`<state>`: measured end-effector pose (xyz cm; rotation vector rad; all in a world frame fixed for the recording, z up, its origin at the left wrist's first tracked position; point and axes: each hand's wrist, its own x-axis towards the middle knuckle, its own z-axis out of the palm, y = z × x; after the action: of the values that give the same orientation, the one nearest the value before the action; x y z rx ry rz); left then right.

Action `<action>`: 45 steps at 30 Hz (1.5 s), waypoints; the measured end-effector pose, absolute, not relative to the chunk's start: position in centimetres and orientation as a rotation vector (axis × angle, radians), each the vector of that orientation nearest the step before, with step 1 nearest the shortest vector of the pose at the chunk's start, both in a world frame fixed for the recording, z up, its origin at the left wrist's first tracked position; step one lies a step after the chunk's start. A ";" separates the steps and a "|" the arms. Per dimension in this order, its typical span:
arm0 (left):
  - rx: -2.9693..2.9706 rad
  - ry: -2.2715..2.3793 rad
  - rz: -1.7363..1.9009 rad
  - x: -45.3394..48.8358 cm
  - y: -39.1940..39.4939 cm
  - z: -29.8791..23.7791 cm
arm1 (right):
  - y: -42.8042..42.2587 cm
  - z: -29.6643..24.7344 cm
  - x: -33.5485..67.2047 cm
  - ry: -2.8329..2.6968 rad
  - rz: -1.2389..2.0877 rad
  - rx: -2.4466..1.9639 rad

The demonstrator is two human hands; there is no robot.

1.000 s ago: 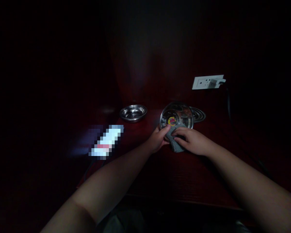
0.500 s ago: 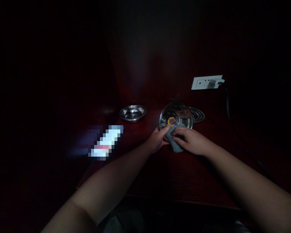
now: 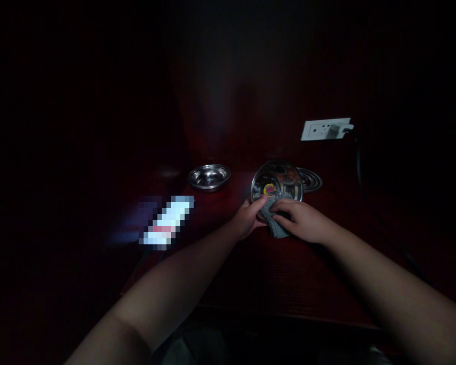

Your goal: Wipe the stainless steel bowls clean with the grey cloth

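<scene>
A dark red table with faint grain stands in a dim room; on the left a glowing oblong shows, pixelated past reading. Behind rises a reddish wall, and farther right a white socket panel holds a plug with a dark cord.

Among the containers, leftmost is a shallow steel dish, upright near the wall. Next, the left hand grasps a steel bowl by its lower left rim — tipped, mouth toward the person, above mid-table. Inside show a yellow-and-red sticker and part of a grey cloth, pressed at the lower rim by the gripping right hand. Rightmost, ringed steel ware sits partly hidden behind the bowl.
</scene>
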<state>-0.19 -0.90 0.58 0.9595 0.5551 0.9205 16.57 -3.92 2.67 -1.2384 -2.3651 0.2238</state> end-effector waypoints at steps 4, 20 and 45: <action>0.954 0.565 0.929 -0.2 -1.0 0.7 | -4.0 2.7 16.6 -2.376 0.234 -1.200; 0.910 0.556 0.949 0.0 -1.0 0.7 | -4.4 3.1 16.2 -2.386 0.298 -1.068; 0.990 0.549 0.905 -0.4 -1.1 0.9 | -4.0 2.8 16.5 -2.354 0.211 -1.226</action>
<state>-0.44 -1.13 0.87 0.9900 0.5490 0.9050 16.55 -4.01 2.81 -1.2260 -2.3543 0.2112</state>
